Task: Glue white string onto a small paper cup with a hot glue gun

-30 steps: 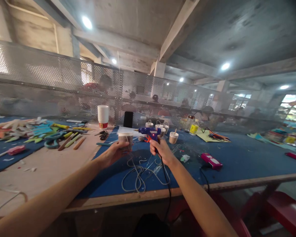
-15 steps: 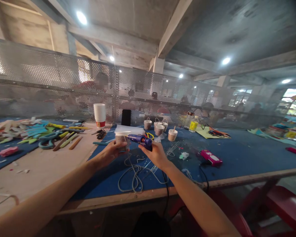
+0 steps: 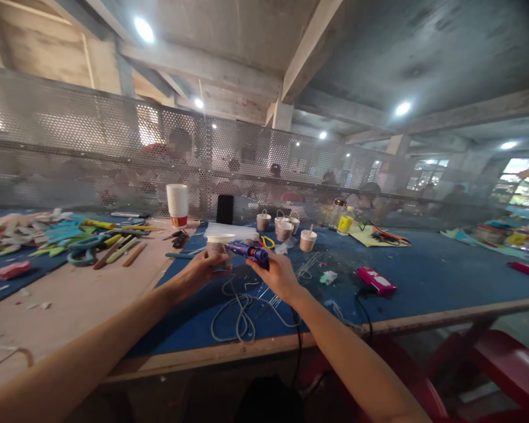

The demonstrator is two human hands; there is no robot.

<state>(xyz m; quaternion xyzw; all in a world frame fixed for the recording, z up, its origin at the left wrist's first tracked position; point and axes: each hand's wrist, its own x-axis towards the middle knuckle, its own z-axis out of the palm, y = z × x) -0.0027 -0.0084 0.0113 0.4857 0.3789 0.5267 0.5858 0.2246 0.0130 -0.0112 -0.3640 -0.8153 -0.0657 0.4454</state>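
Note:
My left hand (image 3: 206,267) is closed round a paper cup (image 3: 216,244) with a white rim and a greyish wrapped side. In my right hand (image 3: 278,273) is a blue glue gun (image 3: 249,251), its nozzle pointing left against or just beside the cup's side; whether it touches I cannot tell. Grey cord (image 3: 242,317) lies in loops on the blue mat under my hands. Behind them stand several small wrapped cups (image 3: 284,230), some with cord handles, and one cup (image 3: 307,240) with a stick in it.
A stack of white paper cups (image 3: 177,202) stands at the back left. Scissors (image 3: 83,251), markers and foam scraps lie left. To the right are a yellow-labelled bottle (image 3: 346,223) and a pink box-like device (image 3: 377,281) with a black cable. A perforated metal screen (image 3: 247,158) runs behind the table.
Almost nothing differs. The cup and glue gun keep their places against each other, with the glue gun very slightly further left in the view.

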